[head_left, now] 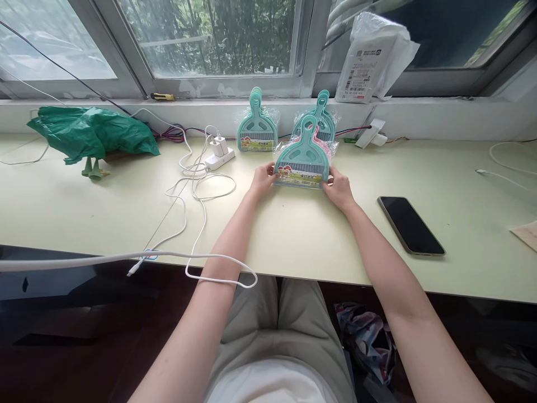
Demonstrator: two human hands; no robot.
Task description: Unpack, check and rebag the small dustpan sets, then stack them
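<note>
A teal mini dustpan-and-brush set in clear wrap (302, 157) stands upright on the pale green desk (293, 240), with a pink one just behind it. My left hand (263, 178) grips its lower left corner. Its lower right corner is held by my right hand (338, 187). Two more wrapped teal sets lean against the wall under the window, one (257, 123) to the left and one (322, 115) straight behind.
A black phone (410, 225) lies flat on the right. White charger and cables (197, 179) sprawl left of my hands, one looping over the desk edge. A green plastic bag (94, 133) sits far left. A white parcel (369, 59) rests on the sill.
</note>
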